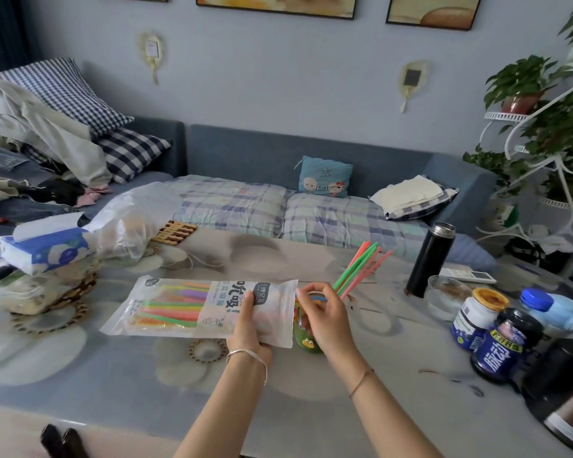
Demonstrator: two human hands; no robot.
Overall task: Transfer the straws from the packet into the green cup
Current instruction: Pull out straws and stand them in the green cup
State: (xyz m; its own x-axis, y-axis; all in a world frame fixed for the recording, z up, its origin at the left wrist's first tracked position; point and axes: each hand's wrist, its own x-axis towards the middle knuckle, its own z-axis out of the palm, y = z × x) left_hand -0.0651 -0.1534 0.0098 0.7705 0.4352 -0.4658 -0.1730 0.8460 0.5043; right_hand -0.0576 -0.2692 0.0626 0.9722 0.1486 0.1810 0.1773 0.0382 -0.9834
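Observation:
The straw packet [182,305], a clear and white bag with several coloured straws inside, lies level over the table, its mouth to the right. My left hand [248,328] grips it near that mouth. My right hand [325,312] is at the opening, with its fingertips pinched on the ends of a few straws [315,297] that poke out. The green cup [306,342] stands just below, mostly hidden by both hands and the packet. Several green and pink straws [361,266] stick out of the cup and lean up to the right.
A black flask [430,259], a glass bowl [445,297], jars and bottles [497,335] crowd the table's right side. A tissue pack [43,247], a plastic bag [129,219] and a food box [30,292] sit at the left. A sofa runs behind the table.

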